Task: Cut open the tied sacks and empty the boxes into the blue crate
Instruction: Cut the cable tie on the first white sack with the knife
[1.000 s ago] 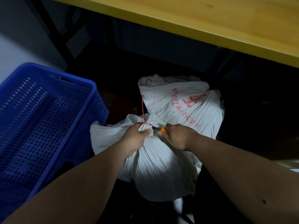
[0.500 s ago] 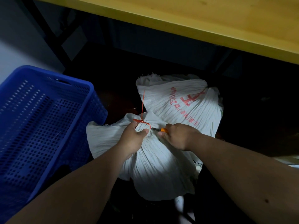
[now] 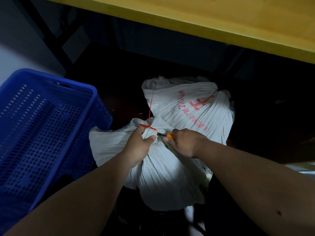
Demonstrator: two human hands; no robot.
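Cut risk: your right hand (image 3: 185,142) drives the orange-handled cutter (image 3: 167,135) toward the red tie (image 3: 148,127), and your left hand (image 3: 139,147) is clamped on the gathered neck just beside it. If the blade slips off the string, it heads for your left thumb (image 3: 150,139).
Cause: you pull the tool toward the holding hand, with little cloth between blade and thumb. The blade tip itself is too small and dark to judge.
Spill risk: once the tie parts, the neck can spring loose and whatever is inside may tumble to the floor instead of the blue crate (image 3: 44,132).
Fabric risk: a deep stroke can slice the sack cloth and reach the contents, which you cannot see from here.
Left grip: fingers and thumb wrapped tight round the bunched neck of the near sack (image 3: 158,176), right under the tie.
Right grip: closed round the cutter's handle, only the orange end showing past your knuckles.
Near sack: white, pleated woven cloth, bulging, still tied; it sits on the dark floor under the front edge of the yellow tabletop (image 3: 221,19), touching the crate's right wall.
Tie: red string wound round the neck, one loose end (image 3: 150,106) standing up.
Far sack: the second white sack (image 3: 190,106) with red print lies just behind the near one, pressed against it.
Crate: perforated blue plastic, at your left; no boxes visible in it.
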